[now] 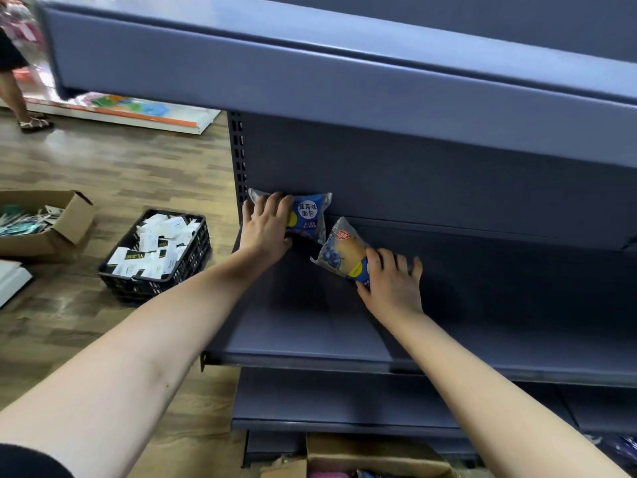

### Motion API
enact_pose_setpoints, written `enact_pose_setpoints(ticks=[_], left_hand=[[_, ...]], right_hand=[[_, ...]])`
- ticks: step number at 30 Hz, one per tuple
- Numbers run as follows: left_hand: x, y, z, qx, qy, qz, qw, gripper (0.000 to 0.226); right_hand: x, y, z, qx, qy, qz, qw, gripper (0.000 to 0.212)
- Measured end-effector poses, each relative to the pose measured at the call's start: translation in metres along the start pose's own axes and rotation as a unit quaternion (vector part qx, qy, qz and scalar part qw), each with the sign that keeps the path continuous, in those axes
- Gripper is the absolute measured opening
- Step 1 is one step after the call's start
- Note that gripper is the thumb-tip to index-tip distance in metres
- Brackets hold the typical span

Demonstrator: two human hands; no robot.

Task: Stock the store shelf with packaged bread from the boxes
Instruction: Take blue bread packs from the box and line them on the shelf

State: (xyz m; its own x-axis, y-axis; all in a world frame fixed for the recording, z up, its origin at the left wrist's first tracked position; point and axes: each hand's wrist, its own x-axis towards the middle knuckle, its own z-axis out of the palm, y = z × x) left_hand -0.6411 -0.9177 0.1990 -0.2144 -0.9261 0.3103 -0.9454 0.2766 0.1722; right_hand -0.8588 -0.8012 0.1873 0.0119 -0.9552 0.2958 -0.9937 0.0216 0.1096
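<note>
Two blue packaged breads are at the back left of the dark grey middle shelf (310, 326). My left hand (265, 225) grips the first bread pack (310, 215), which stands upright against the back panel at the shelf's left end. My right hand (393, 281) grips the lower end of the second bread pack (341, 251), held tilted just right of the first, close to the shelf surface. The two packs are almost touching.
An upper shelf (310, 70) overhangs the work area. A lower shelf (327, 401) sits beneath. An open cardboard box (365, 457) lies on the floor below. A black crate (155, 253) of white packets and another cardboard box (51, 222) stand left. A person's legs (17, 91) are far left.
</note>
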Motion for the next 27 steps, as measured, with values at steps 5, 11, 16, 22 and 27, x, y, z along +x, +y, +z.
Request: enact_pose_setpoints(ticks=[5, 11, 16, 22, 27], left_hand=[[-0.014, -0.022, -0.02, -0.012, 0.014, -0.02, 1.0, 0.08], [-0.052, -0.03, -0.045, -0.047, -0.047, 0.118, 0.991, 0.082], [-0.084, -0.04, -0.055, -0.068, -0.103, 0.115, 0.986, 0.092], [-0.11, -0.059, -0.07, -0.023, -0.092, 0.103, 0.99, 0.097], [-0.122, -0.066, -0.074, 0.009, -0.049, 0.103, 0.993, 0.086]], right_hand=[[-0.001, -0.012, -0.015, 0.01, -0.055, -0.042, 0.998, 0.063], [0.0, -0.051, -0.026, 0.041, -0.057, -0.121, 0.99, 0.063], [-0.002, -0.085, -0.028, 0.061, -0.045, -0.163, 0.984, 0.065], [-0.007, -0.105, -0.03, 0.068, -0.01, -0.232, 0.97, 0.067], [-0.003, -0.112, -0.032, 0.096, -0.002, -0.273, 0.957, 0.069]])
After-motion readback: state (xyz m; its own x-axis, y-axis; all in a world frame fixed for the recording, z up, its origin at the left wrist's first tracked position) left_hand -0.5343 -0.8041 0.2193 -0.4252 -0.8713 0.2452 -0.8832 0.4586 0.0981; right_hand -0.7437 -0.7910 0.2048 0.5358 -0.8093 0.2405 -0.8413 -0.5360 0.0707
